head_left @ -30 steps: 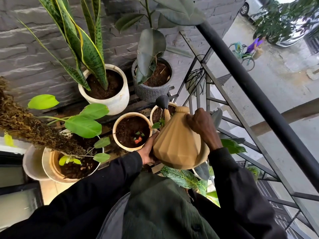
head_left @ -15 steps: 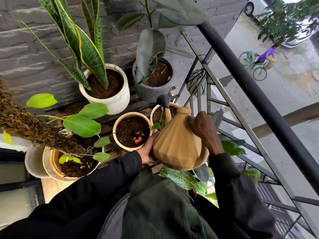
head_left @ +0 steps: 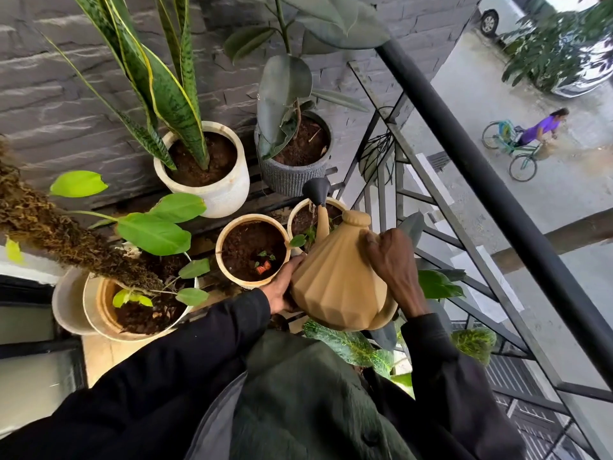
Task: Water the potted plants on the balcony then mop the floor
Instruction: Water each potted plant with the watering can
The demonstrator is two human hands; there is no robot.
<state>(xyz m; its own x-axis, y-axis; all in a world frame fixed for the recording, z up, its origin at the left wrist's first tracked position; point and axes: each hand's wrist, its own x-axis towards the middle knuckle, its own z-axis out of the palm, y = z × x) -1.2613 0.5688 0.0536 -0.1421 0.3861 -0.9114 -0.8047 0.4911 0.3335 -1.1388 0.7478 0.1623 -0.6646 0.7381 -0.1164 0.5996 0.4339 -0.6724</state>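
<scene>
1. the watering can (head_left: 335, 280), tan with folded facets, is held in the air over the pots, in the middle of the view, and it tilts forward.
2. its thin spout ends in a dark rose head (head_left: 316, 190), which hangs over the small cream pot (head_left: 297, 218); thin streaks of water seem to fall from it onto the soil there.
3. the right hand (head_left: 388, 260) is on the right shoulder of the can, with the fingers curled tight and the knuckles up; it grips the can, but the handle itself is hidden under the hand.
4. the left hand (head_left: 282, 287) rests against the lower left side of the can, with the thumb lying along the wall. the other fingers go under the can, so i cannot tell how much they are bent.
5. just left of the can stands a tan pot (head_left: 229, 260) with dark soil and a small red tag.
6. behind it, near the grey brick wall (head_left: 49, 94), there are a white pot (head_left: 229, 190) with a snake plant and a grey ribbed pot (head_left: 285, 177) with broad dark leaves.
7. at the lower left is a large pot (head_left: 99, 323) with light green leaves.
8. a black railing (head_left: 497, 194) runs on the right; below on the street, a person (head_left: 544, 127) is beside a bicycle (head_left: 520, 157).
</scene>
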